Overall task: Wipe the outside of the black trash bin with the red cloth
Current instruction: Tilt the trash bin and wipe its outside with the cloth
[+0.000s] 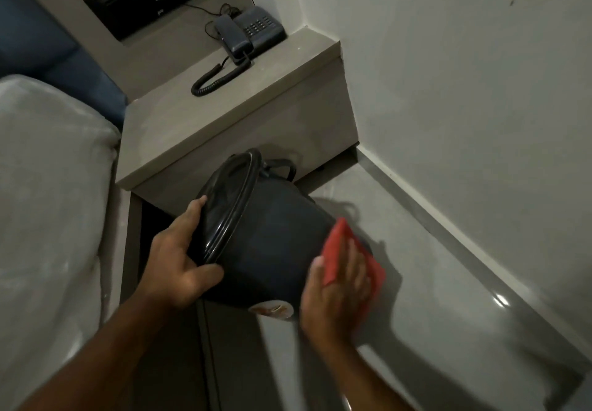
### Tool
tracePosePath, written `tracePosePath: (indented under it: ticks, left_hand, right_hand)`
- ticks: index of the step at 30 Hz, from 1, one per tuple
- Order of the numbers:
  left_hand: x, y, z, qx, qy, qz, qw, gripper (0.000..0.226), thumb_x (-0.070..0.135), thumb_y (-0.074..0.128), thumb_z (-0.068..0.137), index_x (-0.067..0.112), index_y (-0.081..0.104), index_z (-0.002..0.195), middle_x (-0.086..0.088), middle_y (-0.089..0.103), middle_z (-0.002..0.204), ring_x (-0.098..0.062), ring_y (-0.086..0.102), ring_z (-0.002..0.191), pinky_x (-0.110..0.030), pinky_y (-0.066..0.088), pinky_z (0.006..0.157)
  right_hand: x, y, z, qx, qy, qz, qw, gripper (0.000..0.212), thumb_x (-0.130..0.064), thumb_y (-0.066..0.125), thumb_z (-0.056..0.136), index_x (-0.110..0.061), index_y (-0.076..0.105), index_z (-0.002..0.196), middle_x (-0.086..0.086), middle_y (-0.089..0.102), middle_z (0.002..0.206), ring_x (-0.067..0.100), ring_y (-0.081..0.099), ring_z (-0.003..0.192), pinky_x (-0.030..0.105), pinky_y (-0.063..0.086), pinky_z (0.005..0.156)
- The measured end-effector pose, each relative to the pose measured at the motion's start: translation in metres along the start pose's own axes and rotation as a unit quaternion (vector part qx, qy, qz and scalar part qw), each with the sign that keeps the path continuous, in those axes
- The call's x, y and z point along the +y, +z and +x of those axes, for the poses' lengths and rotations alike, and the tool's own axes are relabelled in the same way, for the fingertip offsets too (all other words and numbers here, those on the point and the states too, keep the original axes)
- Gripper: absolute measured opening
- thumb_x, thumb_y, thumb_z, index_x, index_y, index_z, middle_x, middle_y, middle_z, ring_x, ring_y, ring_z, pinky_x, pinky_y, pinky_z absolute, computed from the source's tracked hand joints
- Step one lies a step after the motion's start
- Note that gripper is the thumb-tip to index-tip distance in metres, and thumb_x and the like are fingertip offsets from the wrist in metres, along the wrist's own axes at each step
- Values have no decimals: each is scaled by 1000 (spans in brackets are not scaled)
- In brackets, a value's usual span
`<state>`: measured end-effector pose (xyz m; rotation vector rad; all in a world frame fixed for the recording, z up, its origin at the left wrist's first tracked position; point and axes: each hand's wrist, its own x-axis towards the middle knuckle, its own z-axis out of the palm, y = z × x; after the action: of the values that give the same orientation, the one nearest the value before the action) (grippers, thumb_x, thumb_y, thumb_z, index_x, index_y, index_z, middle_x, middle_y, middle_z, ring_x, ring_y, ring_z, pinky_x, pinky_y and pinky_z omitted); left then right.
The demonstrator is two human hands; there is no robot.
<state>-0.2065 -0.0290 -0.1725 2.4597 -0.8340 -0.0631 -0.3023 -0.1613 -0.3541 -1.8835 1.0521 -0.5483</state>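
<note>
The black trash bin (272, 237) is tilted on its side above the floor, its glossy rim and opening turned to the left. My left hand (182, 260) grips the rim, fingers over the lip and thumb under it. My right hand (336, 292) presses the red cloth (336, 250) flat against the bin's base end at the right. A round pale sticker (272, 309) shows on the bin's lower side. Part of the cloth is hidden under my palm.
A grey nightstand (230, 115) stands just behind the bin, with a dark corded telephone (250, 32) on top. A bed with pale bedding (48, 186) fills the left. A white wall (464, 90) and its skirting run along the right. Glossy grey floor (432, 282) lies below.
</note>
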Motion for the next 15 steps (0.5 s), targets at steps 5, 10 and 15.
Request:
tracePosePath:
  ticks: [5, 10, 15]
  left_hand:
    - [-7, -5, -2, -19, 17, -17, 1000, 106, 41, 64, 55, 12, 25, 149, 4, 47, 129, 7, 47, 117, -8, 47, 82]
    - [4, 1, 4, -10, 18, 17, 1000, 107, 50, 60, 57, 11, 22, 149, -5, 45, 137, -18, 47, 121, -35, 51, 91]
    - [3, 10, 10, 12, -14, 53, 998, 107, 46, 61, 52, 3, 33, 145, -18, 49, 142, -34, 49, 129, -44, 44, 103]
  right_hand:
    - [-1, -15, 113, -206, 238, -39, 948, 74, -64, 11, 96, -18, 62, 123, 17, 66, 109, 33, 61, 98, 46, 45, 96]
    - [-123, -7, 99, -148, -48, 60, 986, 70, -68, 14, 91, -22, 67, 96, 0, 69, 92, 25, 64, 99, 43, 44, 84]
    - [-29, -17, 22, -10, -234, 11, 972, 63, -54, 27, 101, -19, 42, 152, 6, 49, 152, 26, 44, 140, 50, 34, 114]
